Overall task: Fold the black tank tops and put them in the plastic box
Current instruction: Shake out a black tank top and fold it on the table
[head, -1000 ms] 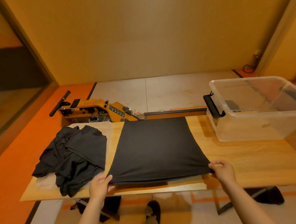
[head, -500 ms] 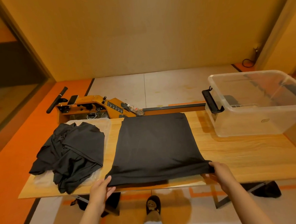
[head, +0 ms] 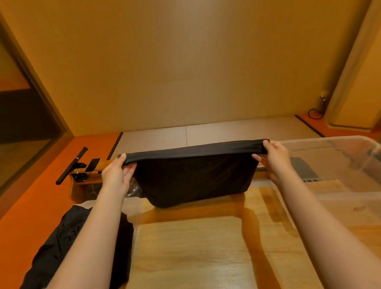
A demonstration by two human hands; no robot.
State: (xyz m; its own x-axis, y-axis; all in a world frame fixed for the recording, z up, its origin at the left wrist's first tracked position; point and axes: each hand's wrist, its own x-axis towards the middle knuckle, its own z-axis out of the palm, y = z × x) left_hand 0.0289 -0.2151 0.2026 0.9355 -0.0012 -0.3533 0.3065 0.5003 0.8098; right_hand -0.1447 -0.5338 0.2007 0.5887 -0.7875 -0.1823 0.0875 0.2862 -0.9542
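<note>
A black tank top [head: 195,177] hangs folded above the far part of the wooden table [head: 191,254], stretched between both hands. My left hand [head: 117,172] pinches its upper left corner. My right hand [head: 273,156] pinches the upper right corner. Its lower fold sags close to the table top. A heap of unfolded black tank tops [head: 64,246] lies on the table's left side, partly hidden by my left forearm. The clear plastic box [head: 352,180] stands at the right, open on top, right beside my right hand.
An orange-and-wood rowing machine [head: 82,170] with a black handle lies on the floor beyond the table's left end. A black cable [head: 315,113] runs along the far right wall. Thin clear plastic sheet lies under the heap.
Both hands have lifted the tank top's near edge off the table and carried it up and away, so the cloth now hangs doubled. The camera has moved closer to the table.
</note>
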